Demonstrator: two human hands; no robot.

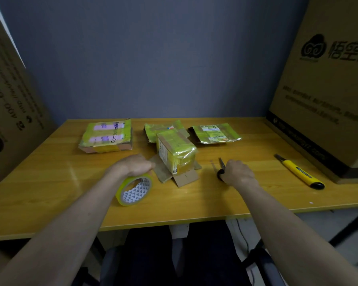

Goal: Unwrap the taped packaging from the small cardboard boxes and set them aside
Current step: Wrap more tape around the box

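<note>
A small box wrapped in yellow tape (175, 152) stands upright mid-table on opened brown cardboard flaps (179, 176). My left hand (135, 165) grips the top of a yellow tape roll (134, 189), which stands on edge just left of the box. My right hand (237, 172) is curled round the black handles of scissors (221, 168), whose blades point away along the table, right of the box. Three more taped packages lie behind: a flat one at back left (106, 135), one behind the box (163, 129), and one at back right (214, 133).
A yellow utility knife (299, 174) lies on the wooden table (50, 182) at the right. Large cardboard boxes stand on both sides, one on the left (10, 112) and one on the right (327, 85). A blue wall is behind; my legs show under the front edge.
</note>
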